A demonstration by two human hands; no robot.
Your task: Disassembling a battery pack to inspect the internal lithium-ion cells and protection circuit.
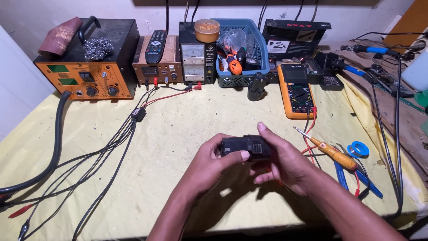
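We hold a small black battery pack in both hands, just above the near middle of the yellow table cloth. Its long side runs left to right. Our left hand is wrapped around its left end, thumb on the front. Our right hand is clamped on the right end, fingers curled over the top. Both hands are on it, so neither is nearer. A second black pack stands far behind. To the right lie an orange meter and an orange screwdriver. Far back sit a blue basket and a flat black box with a white label.
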